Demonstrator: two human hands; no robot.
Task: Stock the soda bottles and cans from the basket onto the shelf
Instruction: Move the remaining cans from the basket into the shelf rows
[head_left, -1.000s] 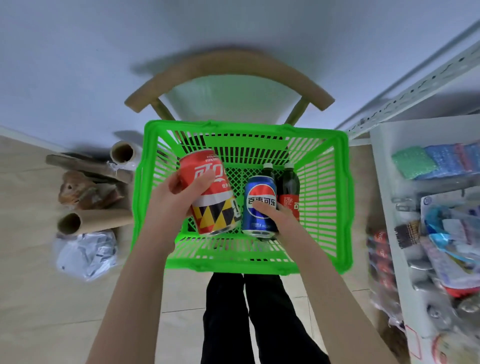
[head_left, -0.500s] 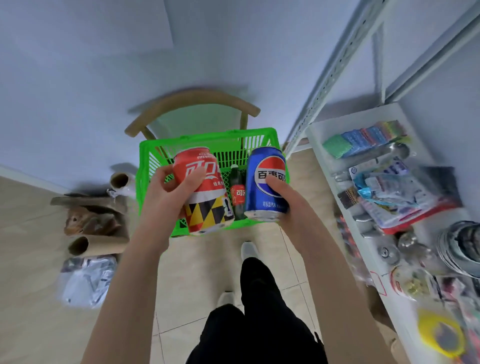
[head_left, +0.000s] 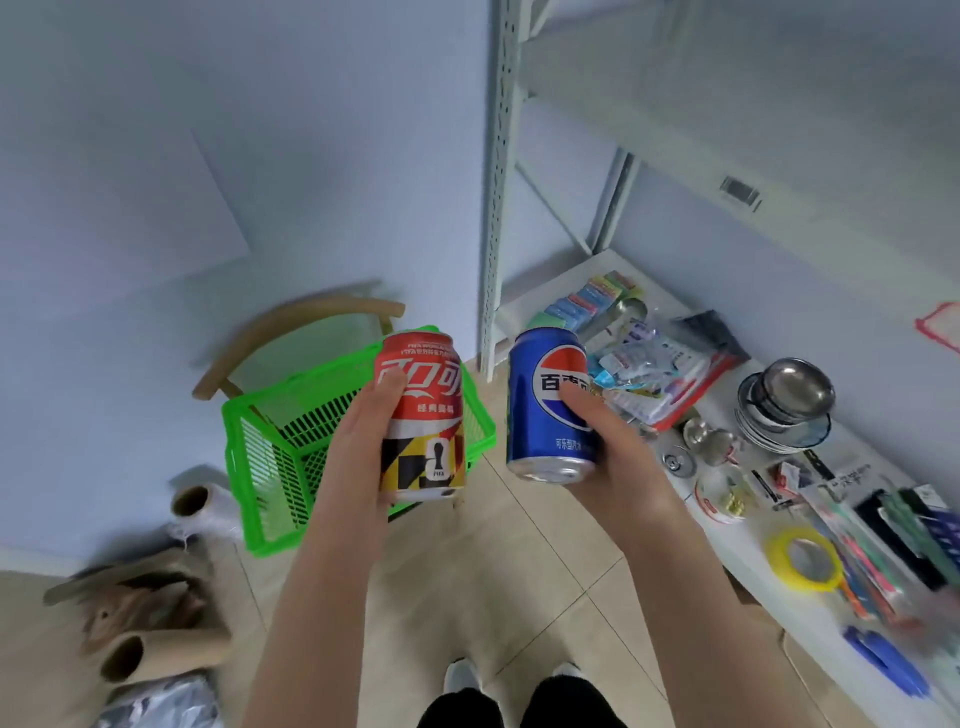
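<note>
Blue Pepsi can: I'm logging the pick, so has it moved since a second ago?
Yes. The right hand has lifted the blue Pepsi can out of the green basket; it is right of the basket, beside the shelf post.

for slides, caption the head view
Left hand grips a red aluminium can, right hand a blue aluminium can, green plastic basket behind.

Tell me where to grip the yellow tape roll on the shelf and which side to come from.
Pinch the ring wall of the yellow tape roll from straight above, one of the fingers in its open centre, the thumb outside on the near rim. It lies flat on the shelf, so its sides sit low, and long packets crowd its far side; the near side looks freer.
</note>
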